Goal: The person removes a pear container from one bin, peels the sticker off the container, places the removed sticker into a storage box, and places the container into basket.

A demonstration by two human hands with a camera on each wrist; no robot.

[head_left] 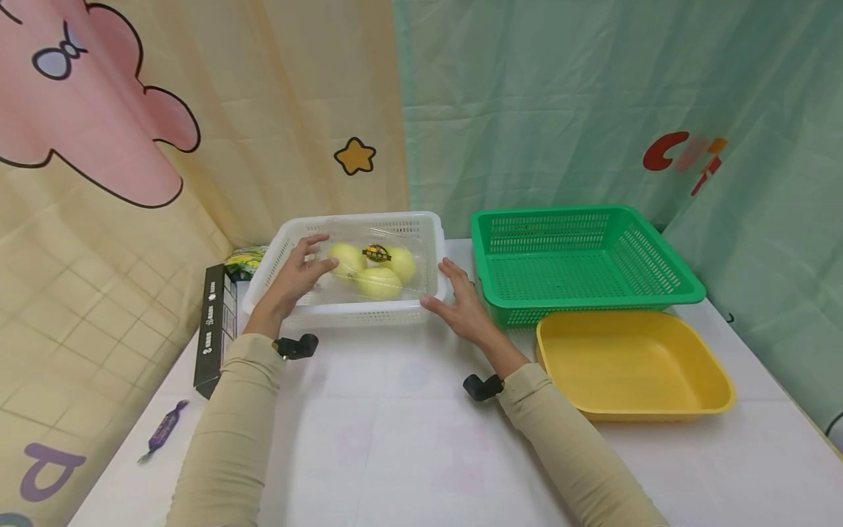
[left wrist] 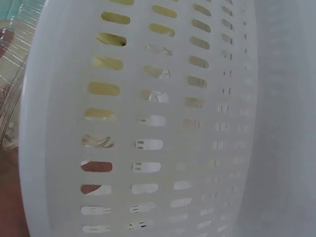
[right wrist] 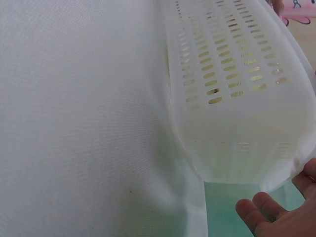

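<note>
A white slotted basket (head_left: 431,227) stands at the back of the table. Inside lies a clear plastic box (head_left: 316,294) with three pale yellow-green round fruits (head_left: 378,283) and a black-and-gold label. My left hand (head_left: 296,274) reaches over the basket's near left rim, thumb and fingers spread apart at the box's left end. In the left wrist view the basket wall (left wrist: 59,123) hides most of that hand. My right hand (head_left: 464,304) is at the basket's right end, thumb by the near corner, fingers loosely extended along the rim. The right wrist view shows these fingers (right wrist: 266,207) beside the basket's corner.
A green slotted basket (head_left: 487,256) stands to the right, with a yellow basin (head_left: 632,366) in front of it. At left are a long black box (head_left: 212,322), a green-yellow packet (head_left: 245,262) and a purple wrapped candy (head_left: 163,430). Curtains hang behind the table.
</note>
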